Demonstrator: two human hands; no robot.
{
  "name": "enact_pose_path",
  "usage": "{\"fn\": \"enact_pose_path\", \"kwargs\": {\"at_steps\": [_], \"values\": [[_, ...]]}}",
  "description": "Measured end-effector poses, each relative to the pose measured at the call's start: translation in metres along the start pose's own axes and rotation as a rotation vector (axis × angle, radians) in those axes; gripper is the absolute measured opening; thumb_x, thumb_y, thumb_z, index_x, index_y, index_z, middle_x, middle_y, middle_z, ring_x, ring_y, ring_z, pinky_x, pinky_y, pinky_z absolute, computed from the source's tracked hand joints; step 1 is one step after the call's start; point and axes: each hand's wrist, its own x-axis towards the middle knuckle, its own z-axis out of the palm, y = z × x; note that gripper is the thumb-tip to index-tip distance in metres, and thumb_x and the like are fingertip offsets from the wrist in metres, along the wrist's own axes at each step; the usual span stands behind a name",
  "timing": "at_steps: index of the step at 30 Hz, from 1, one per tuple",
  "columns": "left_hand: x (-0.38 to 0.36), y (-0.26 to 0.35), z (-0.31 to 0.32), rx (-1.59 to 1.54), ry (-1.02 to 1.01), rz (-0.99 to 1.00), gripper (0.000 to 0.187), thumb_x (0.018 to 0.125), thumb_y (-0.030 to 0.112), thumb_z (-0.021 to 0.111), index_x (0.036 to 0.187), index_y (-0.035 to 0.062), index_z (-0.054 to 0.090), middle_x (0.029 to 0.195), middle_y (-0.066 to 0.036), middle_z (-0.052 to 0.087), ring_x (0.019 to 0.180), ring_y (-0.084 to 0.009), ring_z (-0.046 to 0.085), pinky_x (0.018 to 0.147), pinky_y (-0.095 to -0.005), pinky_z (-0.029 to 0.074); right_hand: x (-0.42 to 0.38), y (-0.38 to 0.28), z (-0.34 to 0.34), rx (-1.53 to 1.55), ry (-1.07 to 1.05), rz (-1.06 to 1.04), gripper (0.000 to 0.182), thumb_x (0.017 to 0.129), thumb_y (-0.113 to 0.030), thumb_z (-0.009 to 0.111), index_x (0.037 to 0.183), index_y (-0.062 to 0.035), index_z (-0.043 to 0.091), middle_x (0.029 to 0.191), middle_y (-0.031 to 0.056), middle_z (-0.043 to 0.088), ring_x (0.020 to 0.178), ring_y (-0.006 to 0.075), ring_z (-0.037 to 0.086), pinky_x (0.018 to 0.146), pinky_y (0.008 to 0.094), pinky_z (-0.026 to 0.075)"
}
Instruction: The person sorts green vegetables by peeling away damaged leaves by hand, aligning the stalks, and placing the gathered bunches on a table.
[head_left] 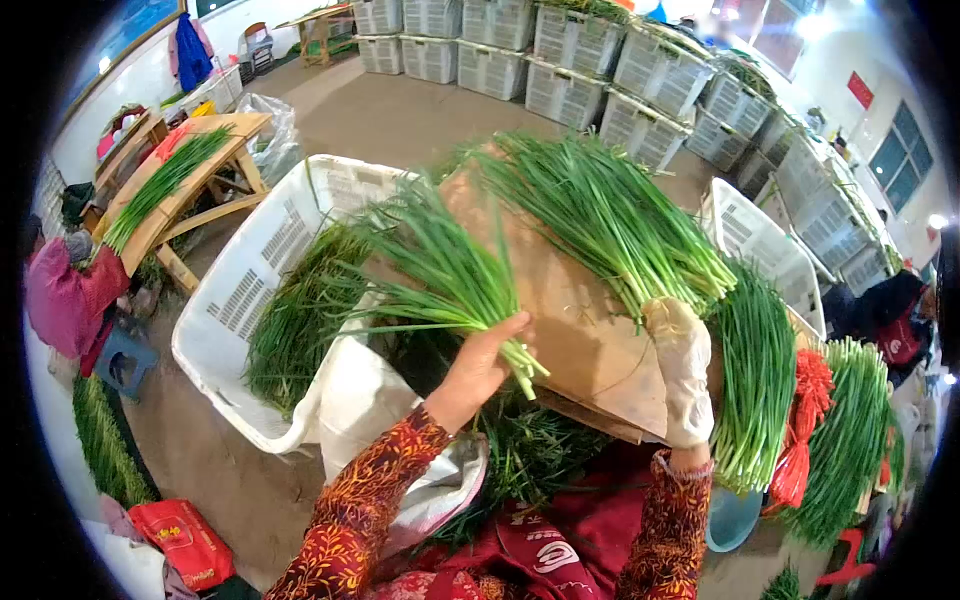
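Observation:
My left hand [478, 362] is bare and grips a bunch of green chives [440, 268] by its cut ends, the leaves fanning up and left. My right hand [682, 370] wears a whitish glove and holds a second, thicker bunch of chives [600, 210] that lies across a brown cardboard board [570, 320]. Both sleeves are red with a yellow pattern. Below the left bunch stands a white plastic crate [250, 290] with loose chive trimmings inside.
More chive bundles [757, 370] lie at the right beside red ties [805, 420]. Stacked white crates [560, 60] line the back. A wooden table [180, 190] with chives stands at left, a person in pink [65, 300] beside it. A blue bowl [730, 520] sits low right.

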Motion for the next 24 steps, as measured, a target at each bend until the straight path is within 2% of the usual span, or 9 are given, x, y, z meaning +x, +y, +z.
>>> {"fn": "enact_pose_path", "kwargs": {"at_steps": [2, 5, 7, 9, 14, 17, 18, 23, 24], "values": [[-0.003, -0.004, 0.007, 0.047, 0.025, 0.021, 0.021, 0.078, 0.012, 0.063, 0.096, 0.0042, 0.055, 0.086, -0.003, 0.059, 0.073, -0.0129, 0.057, 0.063, -0.0318, 0.051, -0.016, -0.003, 0.008, 0.641, -0.130, 0.202, 0.024, 0.086, -0.026, 0.055, 0.089, -0.0038, 0.063, 0.069, 0.0012, 0.057, 0.064, 0.0085, 0.049, 0.060, 0.0248, 0.041], [-0.001, -0.007, 0.013, 0.082, -0.006, 0.009, 0.022, 0.077, 0.013, 0.065, 0.096, 0.0049, 0.056, 0.086, -0.003, 0.060, 0.071, -0.0122, 0.058, 0.063, -0.0298, 0.052, -0.041, -0.012, 0.041, 0.734, -0.107, 0.253, 0.018, 0.084, -0.021, 0.058, 0.088, -0.0035, 0.062, 0.069, 0.0015, 0.057, 0.064, 0.0084, 0.050, 0.058, 0.0230, 0.040], [0.004, -0.011, 0.007, 0.117, -0.052, 0.023, 0.022, 0.077, 0.014, 0.066, 0.096, 0.0055, 0.057, 0.085, -0.002, 0.060, 0.071, -0.0114, 0.058, 0.061, -0.0280, 0.050, -0.054, -0.032, 0.043, 0.490, -0.128, 0.198, 0.017, 0.080, -0.018, 0.063, 0.086, -0.0023, 0.062, 0.066, 0.0038, 0.059, 0.058, 0.0096, 0.051, 0.054, 0.0236, 0.042], [0.002, -0.013, 0.008, 0.122, -0.013, 0.026, 0.023, 0.077, 0.014, 0.066, 0.096, 0.0055, 0.057, 0.085, -0.001, 0.060, 0.071, -0.0112, 0.058, 0.062, -0.0274, 0.050, -0.064, -0.044, 0.051, 0.408, -0.109, 0.134, 0.017, 0.078, -0.016, 0.064, 0.086, -0.0018, 0.061, 0.066, 0.0060, 0.060, 0.057, 0.0102, 0.053, 0.053, 0.0234, 0.043], [-0.002, -0.014, 0.007, 0.105, -0.005, 0.042, 0.020, 0.077, 0.012, 0.065, 0.095, 0.0055, 0.057, 0.086, -0.001, 0.059, 0.076, -0.0129, 0.058, 0.067, -0.0289, 0.051, -0.073, -0.047, 0.058, 0.482, -0.092, 0.113, 0.018, 0.078, -0.017, 0.065, 0.086, -0.0018, 0.061, 0.066, 0.0079, 0.061, 0.058, 0.0122, 0.056, 0.053, 0.0254, 0.045], [-0.004, -0.010, 0.007, 0.099, -0.032, 0.003, 0.023, 0.077, 0.011, 0.064, 0.097, 0.0044, 0.056, 0.090, -0.003, 0.059, 0.077, -0.0131, 0.058, 0.072, -0.0295, 0.051, -0.068, -0.044, 0.051, 0.437, -0.278, 0.135, 0.024, 0.078, -0.022, 0.064, 0.091, -0.0019, 0.060, 0.071, 0.0095, 0.062, 0.063, 0.0134, 0.057, 0.058, 0.0270, 0.045], [-0.005, -0.009, 0.009, 0.125, -0.020, 0.020, 0.023, 0.077, 0.011, 0.064, 0.098, 0.0038, 0.056, 0.091, -0.003, 0.060, 0.077, -0.0131, 0.058, 0.072, -0.0292, 0.051, -0.066, -0.043, 0.048, 0.617, -0.332, 0.230, 0.025, 0.079, -0.023, 0.063, 0.093, -0.0018, 0.060, 0.073, 0.0088, 0.061, 0.065, 0.0141, 0.057, 0.060, 0.0275, 0.045], [-0.007, -0.016, 0.004, 0.255, 0.007, 0.035, 0.023, 0.080, 0.009, 0.059, 0.102, -0.0002, 0.056, 0.094, -0.004, 0.060, 0.083, -0.0133, 0.058, 0.073, -0.0286, 0.049, -0.044, -0.040, 0.060, 0.651, -0.240, 0.187, 0.027, 0.079, -0.022, 0.064, 0.096, -0.0021, 0.059, 0.076, 0.0060, 0.059, 0.068, 0.0125, 0.055, 0.060, 0.0251, 0.044], [-0.006, -0.019, 0.001, 0.253, -0.059, 0.038, 0.024, 0.081, 0.009, 0.057, 0.103, -0.0010, 0.055, 0.095, -0.005, 0.060, 0.084, -0.0139, 0.059, 0.074, -0.0283, 0.049, -0.040, -0.041, 0.068, 0.624, -0.150, 0.083, 0.026, 0.078, -0.020, 0.065, 0.096, -0.0024, 0.059, 0.076, 0.0055, 0.058, 0.067, 0.0118, 0.054, 0.059, 0.0247, 0.044]]}}
